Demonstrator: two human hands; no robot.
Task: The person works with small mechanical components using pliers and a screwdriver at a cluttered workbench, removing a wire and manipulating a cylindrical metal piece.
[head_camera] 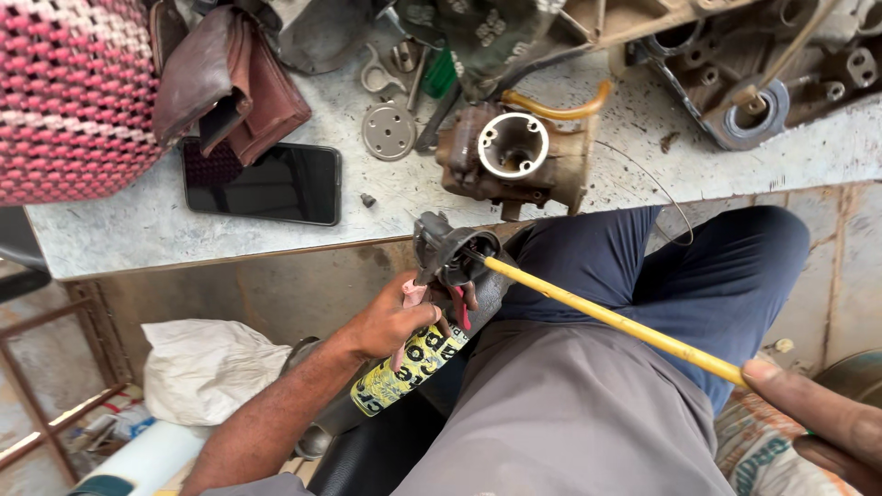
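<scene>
L hand (397, 323) is clenched round a spray can (415, 356) w/ yellow-black label, holding it against the lap; same hand also grips a small dark metal part (450, 248) that sticks up just above the knuckles, and a pink-red bit shows between the fingers. R hand (818, 418), lower right, pinches the end of a long thin yellow rod (616, 320) between thumb and fingers. Rod runs diag. up-left from R hand, across the grey-trousered thigh, w/ its far tip going into the opening of the dark part above L hand.

Just beyond L hand, on the table (276, 241) edge, sits a brown grimy carburettor body (513, 158) w/ a round bright bore facing up and an amber hose (556, 108) curving over it. Left of that: a round perforated metal disc (389, 130) and a small dark screw (367, 199). Further left of L hand, a black phone (262, 182) lies flat, screen up, w/ a brown leather wallet (230, 78) touching its top edge and a pink knitted item (69, 92) beside. Far above R hand, a big engine casing (753, 64) rests at the table's back right. A thin wire (657, 184) loops off the table edge toward the blue-trousered knee. Below-left of L hand, a white sack (207, 367) lies on the floor.
</scene>
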